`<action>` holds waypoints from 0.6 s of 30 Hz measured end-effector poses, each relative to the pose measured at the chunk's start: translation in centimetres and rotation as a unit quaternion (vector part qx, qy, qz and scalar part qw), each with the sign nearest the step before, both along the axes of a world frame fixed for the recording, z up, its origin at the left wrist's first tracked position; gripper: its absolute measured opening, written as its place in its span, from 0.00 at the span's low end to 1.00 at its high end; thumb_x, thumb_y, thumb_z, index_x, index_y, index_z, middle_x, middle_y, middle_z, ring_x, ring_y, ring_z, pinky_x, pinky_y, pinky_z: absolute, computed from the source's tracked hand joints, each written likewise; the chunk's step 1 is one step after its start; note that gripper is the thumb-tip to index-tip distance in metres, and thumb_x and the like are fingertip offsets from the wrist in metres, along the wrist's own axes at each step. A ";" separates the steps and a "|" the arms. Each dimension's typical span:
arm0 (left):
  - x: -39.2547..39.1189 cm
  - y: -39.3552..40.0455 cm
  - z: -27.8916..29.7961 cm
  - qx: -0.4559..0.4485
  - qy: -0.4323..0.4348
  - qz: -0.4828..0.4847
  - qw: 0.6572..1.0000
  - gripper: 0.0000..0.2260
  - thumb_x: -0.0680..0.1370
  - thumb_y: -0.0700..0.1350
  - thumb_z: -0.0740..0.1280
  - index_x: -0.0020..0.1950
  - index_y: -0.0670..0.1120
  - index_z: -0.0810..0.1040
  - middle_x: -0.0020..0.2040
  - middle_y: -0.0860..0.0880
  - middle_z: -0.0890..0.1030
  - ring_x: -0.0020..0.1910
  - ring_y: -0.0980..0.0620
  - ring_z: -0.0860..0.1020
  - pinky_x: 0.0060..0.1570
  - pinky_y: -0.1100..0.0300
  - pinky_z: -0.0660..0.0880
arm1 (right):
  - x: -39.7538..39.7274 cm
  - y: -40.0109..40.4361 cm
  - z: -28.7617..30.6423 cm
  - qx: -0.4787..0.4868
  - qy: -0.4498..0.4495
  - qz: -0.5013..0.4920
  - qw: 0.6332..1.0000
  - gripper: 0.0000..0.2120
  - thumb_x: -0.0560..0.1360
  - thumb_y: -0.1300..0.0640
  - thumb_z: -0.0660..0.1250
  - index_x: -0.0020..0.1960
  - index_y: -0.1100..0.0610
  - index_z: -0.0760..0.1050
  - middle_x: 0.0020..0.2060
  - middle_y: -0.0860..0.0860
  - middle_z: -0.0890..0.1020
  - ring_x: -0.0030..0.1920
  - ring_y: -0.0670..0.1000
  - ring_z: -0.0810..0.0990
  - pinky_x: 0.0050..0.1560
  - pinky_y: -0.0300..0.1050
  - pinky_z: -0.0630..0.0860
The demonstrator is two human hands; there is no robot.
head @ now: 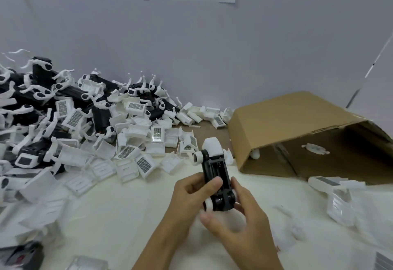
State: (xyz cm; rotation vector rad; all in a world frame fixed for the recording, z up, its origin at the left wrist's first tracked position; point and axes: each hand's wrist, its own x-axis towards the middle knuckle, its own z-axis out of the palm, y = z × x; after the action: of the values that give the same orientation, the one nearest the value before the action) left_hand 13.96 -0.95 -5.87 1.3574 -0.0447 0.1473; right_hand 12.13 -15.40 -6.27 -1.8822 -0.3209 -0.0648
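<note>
Right hand (pixel 240 216) and left hand (pixel 191 193) both grip one black toy body (pixel 215 169), fingers (pixel 214 182) curled; one cardboard box (pixel 287 120) nearby

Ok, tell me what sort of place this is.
Probably a toy assembly bench: a heap of matching plastic parts, a cardboard box, the left hand and right hand holding one black chassis.

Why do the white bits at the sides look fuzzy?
Head view: wide lens blurs the edges; the white parts at right wash out; the black toy held by left hand and right hand is sharper; the cardboard box is shadowed inside.
</note>
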 end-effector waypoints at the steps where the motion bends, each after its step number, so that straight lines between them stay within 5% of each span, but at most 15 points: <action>1: 0.0 -0.1 0.0 0.010 0.001 -0.005 1.000 0.17 0.70 0.56 0.77 0.53 0.47 0.87 0.50 0.42 0.87 0.48 0.46 0.86 0.45 0.60 0.81 | 0.0 0.0 0.0 -0.002 -0.003 -0.001 1.000 0.47 0.57 0.32 0.79 0.73 0.41 0.68 0.61 0.35 0.80 0.63 0.34 0.76 0.64 0.35 0.73; 4: 0.1 -0.1 -0.3 0.031 0.008 -0.033 0.999 0.16 0.69 0.54 0.77 0.53 0.47 0.87 0.49 0.42 0.87 0.50 0.44 0.86 0.47 0.59 0.81 | 0.2 -0.1 -0.1 0.014 -0.032 -0.030 0.999 0.38 0.57 0.35 0.79 0.65 0.37 0.75 0.52 0.31 0.83 0.56 0.31 0.79 0.57 0.27 0.74; 8: 0.2 -0.2 -0.4 0.050 0.014 -0.031 0.998 0.18 0.68 0.57 0.77 0.51 0.47 0.87 0.49 0.43 0.87 0.52 0.43 0.85 0.57 0.45 0.80 | 0.6 -0.4 -0.4 0.037 -0.029 -0.050 0.998 0.23 0.60 0.45 0.83 0.50 0.32 0.78 0.43 0.32 0.84 0.48 0.33 0.82 0.46 0.22 0.72; 11: 0.1 -0.4 -0.3 0.043 0.015 -0.021 0.999 0.18 0.69 0.55 0.77 0.53 0.46 0.87 0.50 0.42 0.87 0.53 0.41 0.85 0.61 0.38 0.77 | 0.7 -0.4 -0.8 0.039 -0.027 -0.043 0.998 0.26 0.61 0.48 0.82 0.54 0.33 0.77 0.45 0.31 0.83 0.50 0.32 0.81 0.47 0.23 0.73; 14: 0.0 -0.3 -0.2 0.030 0.013 -0.016 0.999 0.18 0.70 0.53 0.76 0.55 0.45 0.86 0.51 0.40 0.87 0.54 0.41 0.85 0.62 0.38 0.77 | 0.8 -0.3 -1.0 0.042 -0.011 -0.037 0.998 0.35 0.55 0.37 0.78 0.60 0.32 0.71 0.51 0.25 0.79 0.54 0.28 0.77 0.49 0.25 0.72; 18: -0.2 -0.4 0.0 0.057 -0.002 -0.015 0.998 0.17 0.70 0.53 0.76 0.55 0.45 0.86 0.52 0.43 0.87 0.54 0.42 0.85 0.61 0.41 0.78 | 1.3 -0.7 -1.4 0.061 -0.014 -0.022 0.998 0.34 0.55 0.38 0.76 0.60 0.33 0.72 0.52 0.26 0.80 0.55 0.29 0.77 0.50 0.24 0.73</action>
State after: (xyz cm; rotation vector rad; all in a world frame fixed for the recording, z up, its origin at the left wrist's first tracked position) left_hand 13.81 -1.36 -5.92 1.4702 -0.0775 0.1237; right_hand 13.41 -16.08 -7.68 -1.7696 -0.2877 -0.1380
